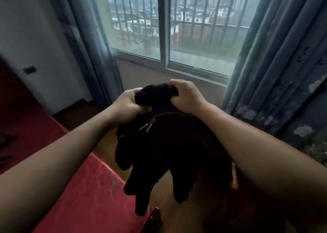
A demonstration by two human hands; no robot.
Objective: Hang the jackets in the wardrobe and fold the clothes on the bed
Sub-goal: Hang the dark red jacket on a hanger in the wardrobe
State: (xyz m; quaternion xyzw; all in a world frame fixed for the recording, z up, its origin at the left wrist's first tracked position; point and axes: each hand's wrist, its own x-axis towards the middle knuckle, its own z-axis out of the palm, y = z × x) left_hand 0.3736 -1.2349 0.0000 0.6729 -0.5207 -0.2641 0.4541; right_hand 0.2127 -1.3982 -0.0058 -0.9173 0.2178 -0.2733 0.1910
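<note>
Black jacket [169,144] hung in mid-air above a wooden floor [106,140], beside the corner of a red-covered bed [85,197], facing a barred window [177,29] flanked by blue-grey curtains [283,73]. Both arms were stretched forward, the left hand [130,103] and right hand [185,96] close together, each with fingers curled into the garment's bunched top. Its metal zipper [141,126] ran just below the hands.

Home bedroom, upper floor of a flat. Evidence: bed [92,188] with red sheet at lower left, full-length blue curtains [276,73] either side of a sliding window [185,29] with security bars, town rooftops below outside, wood floor [109,144], wall socket [30,70].
</note>
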